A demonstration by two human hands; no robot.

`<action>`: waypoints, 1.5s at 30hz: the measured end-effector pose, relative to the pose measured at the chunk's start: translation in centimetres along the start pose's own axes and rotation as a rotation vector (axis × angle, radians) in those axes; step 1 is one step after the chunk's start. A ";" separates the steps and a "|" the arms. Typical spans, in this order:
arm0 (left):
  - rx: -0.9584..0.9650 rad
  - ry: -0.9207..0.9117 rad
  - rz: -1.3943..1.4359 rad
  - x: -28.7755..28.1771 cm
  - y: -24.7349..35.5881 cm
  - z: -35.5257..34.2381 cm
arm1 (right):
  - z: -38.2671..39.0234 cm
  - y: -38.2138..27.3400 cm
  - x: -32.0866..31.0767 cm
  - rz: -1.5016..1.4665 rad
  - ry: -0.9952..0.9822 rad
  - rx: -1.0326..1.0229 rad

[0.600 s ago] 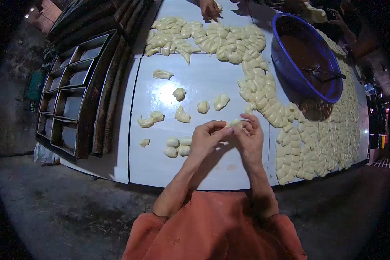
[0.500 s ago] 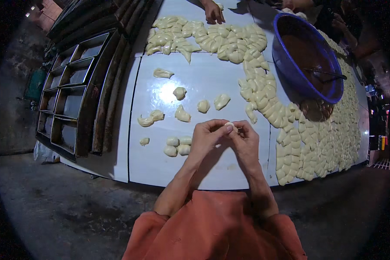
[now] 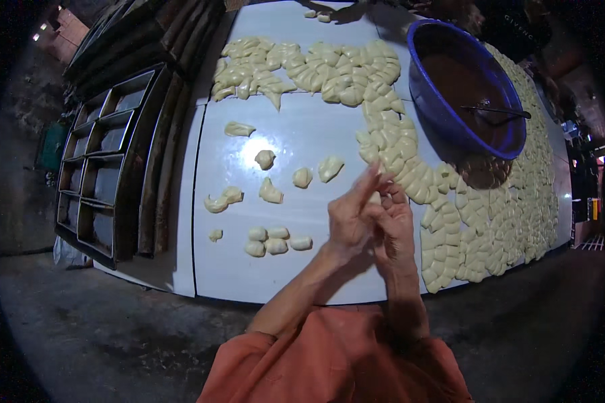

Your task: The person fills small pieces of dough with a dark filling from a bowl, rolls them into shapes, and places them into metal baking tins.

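Note:
My left hand (image 3: 351, 216) is just above the table, its fingers stretched away from me and blurred by motion. Close against it, my right hand (image 3: 394, 228) has its fingers bent inward. A small pale bit of dough (image 3: 374, 199) shows between the two hands, mostly hidden by the fingers. To the left of my hands, several smooth, short dough rolls (image 3: 277, 246) lie together in two rows. Beyond them are loose, rougher dough lumps, among them a rounded one (image 3: 302, 177), an oblong one (image 3: 330, 168) and a twisted one (image 3: 223, 199).
A band of joined dough pieces (image 3: 343, 70) curves across the far side and down the right. A blue basin (image 3: 420, 87) of brown filling, with a dark-handled utensil (image 3: 494, 109) in it, stands far right. Stacked metal baking pans (image 3: 117, 161) stand at the left edge.
One more dough roll lies at the right of the group. My hands have shifted right, from a two-handed pinch to fingers pointing away. The other person's hand at the far edge has left view.

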State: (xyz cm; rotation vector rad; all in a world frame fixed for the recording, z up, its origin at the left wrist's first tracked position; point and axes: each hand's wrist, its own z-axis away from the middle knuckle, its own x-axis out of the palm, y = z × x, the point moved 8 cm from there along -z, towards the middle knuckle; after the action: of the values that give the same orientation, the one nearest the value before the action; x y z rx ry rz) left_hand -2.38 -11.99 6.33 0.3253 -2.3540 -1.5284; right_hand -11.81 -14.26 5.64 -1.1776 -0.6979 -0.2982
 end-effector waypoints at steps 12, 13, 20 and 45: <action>-0.499 -0.092 0.435 6.8 -4.3 0.5 | -6.8 -10.0 -5.0 0.062 -0.089 -0.179; -0.621 -0.112 0.476 6.9 -4.6 0.7 | -9.2 -13.1 -7.4 0.262 -0.024 -0.312; -0.653 -0.089 0.155 1.1 -4.7 -0.2 | -22.1 -22.2 -11.0 1.288 -0.027 -0.217; -0.805 -0.012 0.648 3.9 -4.9 -1.7 | -10.8 -6.1 -0.1 0.154 -0.044 0.122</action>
State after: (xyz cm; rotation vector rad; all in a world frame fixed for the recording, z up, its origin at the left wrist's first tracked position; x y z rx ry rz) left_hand -5.24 -16.75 2.98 -0.5718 -1.4196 -1.9064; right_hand -11.61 -26.42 7.88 -1.1169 -0.6502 -0.0993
